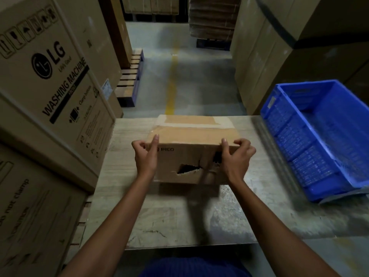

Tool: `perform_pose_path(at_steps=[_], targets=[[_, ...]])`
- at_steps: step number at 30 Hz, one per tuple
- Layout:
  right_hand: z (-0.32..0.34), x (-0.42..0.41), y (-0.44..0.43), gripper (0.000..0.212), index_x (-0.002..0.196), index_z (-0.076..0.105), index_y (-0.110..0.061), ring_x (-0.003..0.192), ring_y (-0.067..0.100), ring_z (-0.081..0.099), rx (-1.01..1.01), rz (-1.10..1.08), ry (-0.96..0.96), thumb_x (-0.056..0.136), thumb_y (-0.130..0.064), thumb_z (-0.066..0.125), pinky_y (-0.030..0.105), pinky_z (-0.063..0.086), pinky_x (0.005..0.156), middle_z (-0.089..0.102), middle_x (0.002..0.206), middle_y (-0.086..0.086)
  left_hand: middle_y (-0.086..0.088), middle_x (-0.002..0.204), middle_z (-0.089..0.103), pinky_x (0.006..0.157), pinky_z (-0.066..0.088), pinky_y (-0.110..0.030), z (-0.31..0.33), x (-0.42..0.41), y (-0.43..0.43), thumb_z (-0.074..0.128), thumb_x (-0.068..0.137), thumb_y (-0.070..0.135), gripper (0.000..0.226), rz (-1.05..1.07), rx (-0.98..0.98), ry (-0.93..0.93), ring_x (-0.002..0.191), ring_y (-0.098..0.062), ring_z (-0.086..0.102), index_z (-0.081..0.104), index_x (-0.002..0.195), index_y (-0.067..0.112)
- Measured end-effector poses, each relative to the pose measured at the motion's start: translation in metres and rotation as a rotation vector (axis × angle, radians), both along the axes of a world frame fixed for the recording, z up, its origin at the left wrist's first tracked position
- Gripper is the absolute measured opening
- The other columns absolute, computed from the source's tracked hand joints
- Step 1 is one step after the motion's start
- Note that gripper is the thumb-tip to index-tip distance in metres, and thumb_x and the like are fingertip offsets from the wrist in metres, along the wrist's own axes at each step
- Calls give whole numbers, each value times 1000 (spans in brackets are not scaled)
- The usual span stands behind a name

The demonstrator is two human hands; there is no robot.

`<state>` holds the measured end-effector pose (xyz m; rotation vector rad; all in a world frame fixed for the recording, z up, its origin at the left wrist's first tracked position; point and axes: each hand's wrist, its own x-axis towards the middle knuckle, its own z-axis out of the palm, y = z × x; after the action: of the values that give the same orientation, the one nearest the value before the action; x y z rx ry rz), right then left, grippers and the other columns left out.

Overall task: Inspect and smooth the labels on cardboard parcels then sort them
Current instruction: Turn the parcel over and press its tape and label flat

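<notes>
A cardboard parcel (191,140) is held at the centre of the frame, above the far half of a pale, scuffed worktop (179,216), with a shadow cast on the surface beneath its near edge; whether its far edge rests on the worktop cannot be told. The parcel's near left corner is gripped by the left hand (144,156), one finger laid up over the top edge and the others curled round the side. Its near right corner is gripped by the right hand (236,158), fingers bent over the top edge. A strip of pale tape (191,124) is seen across the parcel's top, the word "PICO" is printed on its near face, and a ragged tear (187,168) is open lower on that face. A blue plastic crate (299,152) is set on the worktop at the right of the frame, well apart from the parcel. Large washing machine cartons (50,76) are stacked at the left, plain cartons (269,47) at the upper right, and a yellow line (172,80) is painted along the concrete floor between them.
</notes>
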<state>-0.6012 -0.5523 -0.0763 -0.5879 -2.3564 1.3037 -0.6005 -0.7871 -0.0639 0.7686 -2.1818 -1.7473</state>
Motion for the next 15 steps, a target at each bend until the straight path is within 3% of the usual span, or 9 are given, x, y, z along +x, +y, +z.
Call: perform_pose_path(at_steps=[4,7,11,13,15], targets=[[-30,20,6,40,99,45,-13,83,27,58,-2,-7,-156,91,-45,68,31,45,71,37,118,6,2,101,53,62,38,-22,-29,17,3,72,90,32,43,13,55,-119,84,-16,53,38,110,15],[-50,37,6,39,94,46,-13,80,27,58,26,-2,-194,89,-42,71,38,52,74,38,119,7,-7,113,59,69,42,-24,-52,32,6,75,88,18,42,27,93,-117,95,-22,57,41,114,16],[-55,42,7,37,93,46,-17,86,28,59,64,10,-199,89,-44,70,43,54,79,40,119,6,-6,116,57,74,45,-23,-60,35,4,73,90,19,48,-52,1,-113,105,-26,58,43,126,9],[-57,41,6,30,95,49,-18,111,34,58,203,20,-186,90,-42,67,55,46,101,44,127,9,-14,130,53,91,47,-35,-65,36,1,71,91,22,51,-108,-272,-74,119,-34,53,46,132,4],[-61,40,3,24,106,54,-15,141,38,40,460,99,-86,94,-34,60,62,18,116,43,145,17,-22,146,42,109,39,-48,-73,39,0,63,94,20,46,-207,-702,38,135,-40,40,50,135,4]])
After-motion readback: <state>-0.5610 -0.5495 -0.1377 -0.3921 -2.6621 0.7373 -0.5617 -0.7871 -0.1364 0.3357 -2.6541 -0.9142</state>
